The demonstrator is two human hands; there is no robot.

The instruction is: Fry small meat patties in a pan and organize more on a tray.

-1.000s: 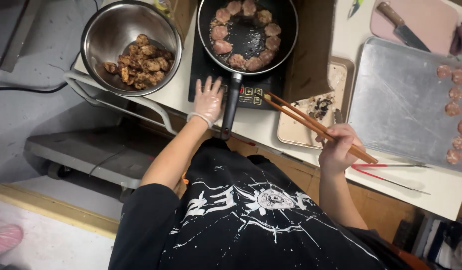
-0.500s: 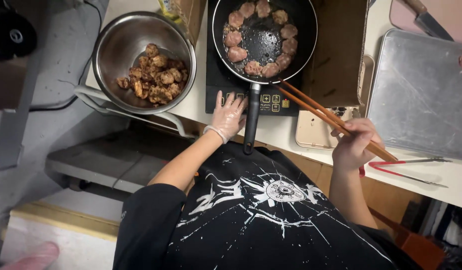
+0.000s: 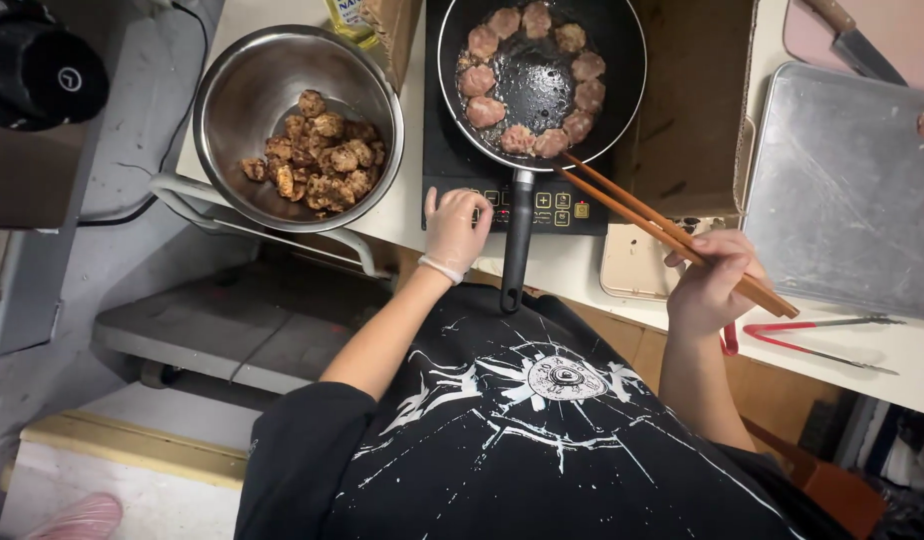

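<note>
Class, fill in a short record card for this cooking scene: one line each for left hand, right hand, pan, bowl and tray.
left hand: gloved left hand rests on the cooktop controls, beside the pan handle
right hand: bare right hand holds long wooden chopsticks, tips at the pan's near rim
pan: dark frying pan with a ring of pinkish meat pieces
bowl: steel bowl holding browned pieces
tray: metal tray, a few raw pieces at its right edge

The wooden chopsticks (image 3: 672, 232) are looking smooth and reddish-brown. The frying pan (image 3: 540, 75) is showing a dark, oil-glossy coating, its handle matt black plastic. The mixing bowl (image 3: 244, 95) is gleaming as brushed steel, the baking tray (image 3: 832, 190) as duller metal. A thin, translucent glove is covering the left hand (image 3: 455, 228).
</note>
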